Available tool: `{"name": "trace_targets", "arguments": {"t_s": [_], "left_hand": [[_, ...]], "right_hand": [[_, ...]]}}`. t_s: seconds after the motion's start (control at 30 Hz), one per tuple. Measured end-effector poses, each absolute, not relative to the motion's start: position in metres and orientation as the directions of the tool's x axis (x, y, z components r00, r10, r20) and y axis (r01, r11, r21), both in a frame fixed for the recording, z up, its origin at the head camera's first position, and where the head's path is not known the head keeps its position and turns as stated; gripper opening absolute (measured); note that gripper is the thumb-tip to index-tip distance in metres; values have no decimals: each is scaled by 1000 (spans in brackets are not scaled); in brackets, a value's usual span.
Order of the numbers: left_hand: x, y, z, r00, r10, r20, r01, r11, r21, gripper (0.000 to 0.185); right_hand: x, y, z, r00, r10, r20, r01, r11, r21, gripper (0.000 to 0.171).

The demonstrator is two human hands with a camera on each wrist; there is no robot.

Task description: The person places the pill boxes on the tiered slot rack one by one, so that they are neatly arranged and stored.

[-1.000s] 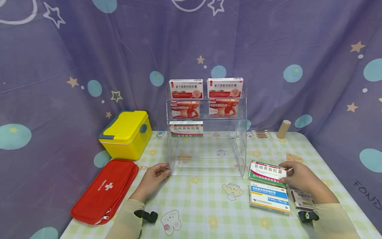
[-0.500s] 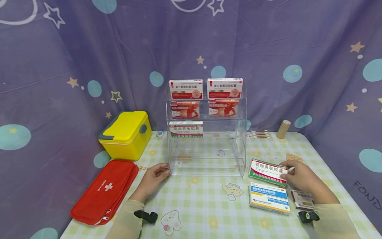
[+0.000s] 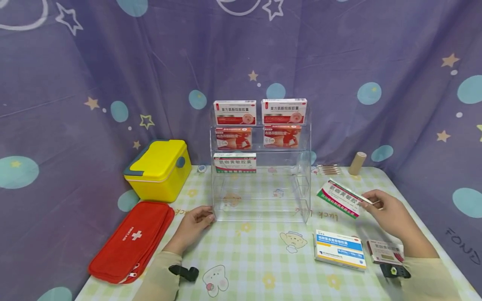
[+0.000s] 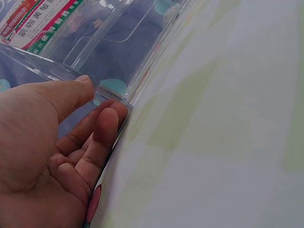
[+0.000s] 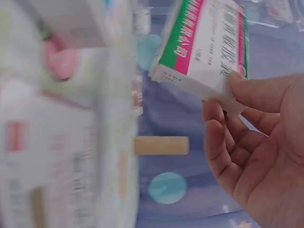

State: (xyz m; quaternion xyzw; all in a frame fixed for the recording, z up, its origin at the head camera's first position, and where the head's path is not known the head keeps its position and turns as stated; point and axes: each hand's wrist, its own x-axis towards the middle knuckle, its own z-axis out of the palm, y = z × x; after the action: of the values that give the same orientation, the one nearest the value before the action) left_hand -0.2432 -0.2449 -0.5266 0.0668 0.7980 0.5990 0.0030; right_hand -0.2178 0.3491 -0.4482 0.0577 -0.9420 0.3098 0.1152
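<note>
1. Pinching one end of a green-and-white box (image 3: 340,197) between thumb and fingertips, the right hand (image 3: 388,213) is seen lifted above the counter (image 3: 263,251); its grip is closed on the box.
2. The box is held tilted in the air, just right of the clear rack (image 3: 261,184) and apart from the counter surface.
3. In the right wrist view the same box (image 5: 209,47) is shown pressed between the thumb and the curled fingers (image 5: 223,142), though the rest of that view is blurred.
4. The left hand (image 3: 193,225) is rested on the counter at the lower left corner of the rack; its fingers are relaxed and nothing is gripped.
5. In the left wrist view the fingertips (image 4: 111,118) are shown touching the clear wall of the rack (image 4: 109,52).
6. A matching green-and-white box (image 3: 235,162) is stood on the third shelf of the rack, on its left side.
7. Four red-and-white boxes (image 3: 260,123) are set in pairs on the two upper shelves.
8. A blue-and-white box (image 3: 340,250) is laid flat on the counter below the lifted box, with a small dark-faced box (image 3: 385,251) just right of it.
9. A yellow case (image 3: 158,169) and a red first-aid pouch (image 3: 132,242) are placed at the left of the counter, and a tan roll (image 3: 357,162) is stood at the far right.
</note>
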Motion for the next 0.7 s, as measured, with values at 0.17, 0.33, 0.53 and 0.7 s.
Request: {"name": "trace_targets", "arguments": {"t_s": [0.17,0.33,0.53,0.7], "left_hand": [[-244,-245,-528,-992,104,67,94,273,957,35],[-244,-244,-526,-993,103,64,90,273,958,34],[-245,-244,-526,-991,114,69,98,275,956,34],[-244,-245,-526,-993,104,62,89,278,956,34]], "right_hand": [[-213,345,-418,-939,20,344,-190,804,-563,31],[-211,332,-383,-897,101,430,-195,782,-591,36],[-222,301,-344,-825,100,556,-304,750,-587,31],[-241,267,-321,-793,54,607,-388,723,-571,25]]}}
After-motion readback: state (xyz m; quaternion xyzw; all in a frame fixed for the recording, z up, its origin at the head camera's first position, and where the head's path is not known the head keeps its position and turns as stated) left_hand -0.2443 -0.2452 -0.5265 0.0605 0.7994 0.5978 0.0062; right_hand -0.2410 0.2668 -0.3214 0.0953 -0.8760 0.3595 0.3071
